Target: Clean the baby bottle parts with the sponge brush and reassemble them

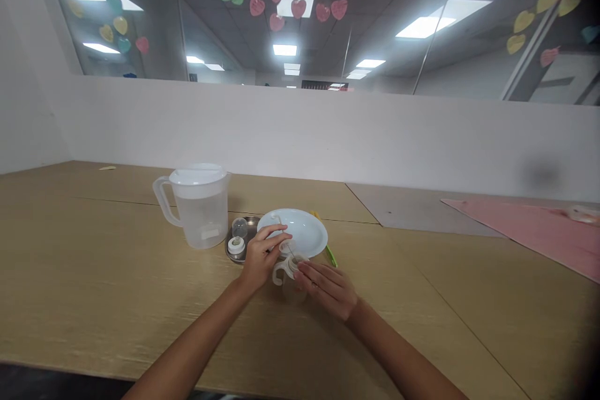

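Observation:
A clear baby bottle [294, 289] with a white handle ring stands in front of me, open at the top. My right hand [328, 289] is closed around the right side of its neck and handle. The left handle [277, 274] curves out freely. Above the bottle mouth, my left hand [260, 256] pinches a thin stem with a pale, curved upper end [276, 217]. The stem slants down toward the mouth past a clear round piece [287, 248]. Fingers partly hide where the stem ends.
Behind the bottle lies a white bowl [307, 231]. A metal tray [250, 225] holds a white bottle collar [236, 245] and clear cap [240, 227]. A lidded pitcher [204, 212] stands left. A green-and-yellow utensil [332, 256] lies beside the bowl; pink cloth [525, 231] lies right.

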Demonstrator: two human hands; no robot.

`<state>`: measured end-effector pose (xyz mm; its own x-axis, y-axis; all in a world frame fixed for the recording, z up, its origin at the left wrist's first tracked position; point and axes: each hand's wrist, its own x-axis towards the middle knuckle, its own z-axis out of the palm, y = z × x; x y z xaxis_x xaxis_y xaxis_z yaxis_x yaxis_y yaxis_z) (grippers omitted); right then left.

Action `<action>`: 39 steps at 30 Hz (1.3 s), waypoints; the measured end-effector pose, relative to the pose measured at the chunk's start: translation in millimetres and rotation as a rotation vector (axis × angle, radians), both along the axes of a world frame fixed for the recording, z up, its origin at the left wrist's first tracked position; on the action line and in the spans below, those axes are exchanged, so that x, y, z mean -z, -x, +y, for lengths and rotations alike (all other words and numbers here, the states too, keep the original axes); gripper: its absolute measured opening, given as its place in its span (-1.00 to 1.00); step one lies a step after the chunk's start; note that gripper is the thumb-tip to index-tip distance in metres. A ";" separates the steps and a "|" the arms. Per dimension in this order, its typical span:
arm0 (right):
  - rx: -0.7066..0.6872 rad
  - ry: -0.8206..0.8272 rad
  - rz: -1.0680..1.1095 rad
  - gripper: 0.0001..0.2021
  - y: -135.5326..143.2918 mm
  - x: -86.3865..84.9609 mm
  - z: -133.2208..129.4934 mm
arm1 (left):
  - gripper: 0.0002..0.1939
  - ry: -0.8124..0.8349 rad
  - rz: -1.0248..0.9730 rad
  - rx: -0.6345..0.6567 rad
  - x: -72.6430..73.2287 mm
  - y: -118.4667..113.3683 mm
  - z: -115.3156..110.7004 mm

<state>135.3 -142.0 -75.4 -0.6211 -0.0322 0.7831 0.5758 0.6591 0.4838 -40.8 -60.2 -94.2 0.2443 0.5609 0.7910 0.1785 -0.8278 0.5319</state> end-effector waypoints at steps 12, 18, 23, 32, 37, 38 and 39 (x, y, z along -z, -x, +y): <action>0.011 0.021 0.029 -0.71 -0.2 1.3 2.7 | -0.77 -0.098 0.023 0.038 -2.8 -3.8 -6.5; -0.016 0.061 0.092 -0.62 -1.5 9.3 10.5 | -0.77 -0.170 0.019 0.025 -0.5 -5.8 -9.7; -0.049 0.035 0.161 -0.63 -0.6 19.0 17.6 | -0.75 -0.258 -0.002 0.034 -1.6 -7.6 -13.3; -0.020 0.053 0.138 -0.80 1.7 7.4 4.8 | -0.75 -0.415 0.026 -0.053 -7.0 -6.4 -12.2; 0.000 0.007 0.150 -0.83 4.7 -2.6 -0.1 | -0.75 -0.414 0.056 -0.073 -7.8 -5.2 -12.6; 0.012 -0.016 0.163 -0.84 5.2 -3.0 -0.4 | -0.75 -0.415 0.051 -0.078 -8.1 -5.2 -13.0; 0.026 -0.040 0.177 -0.86 5.6 -2.8 -0.5 | -0.75 -0.417 0.042 -0.084 -8.5 -5.4 -13.4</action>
<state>129.7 -142.5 -72.6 -0.4751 -0.0516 0.8784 0.6704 0.6253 0.3993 -35.4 -73.6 -85.7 0.2487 0.2143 0.9446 0.2690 -0.9521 0.1452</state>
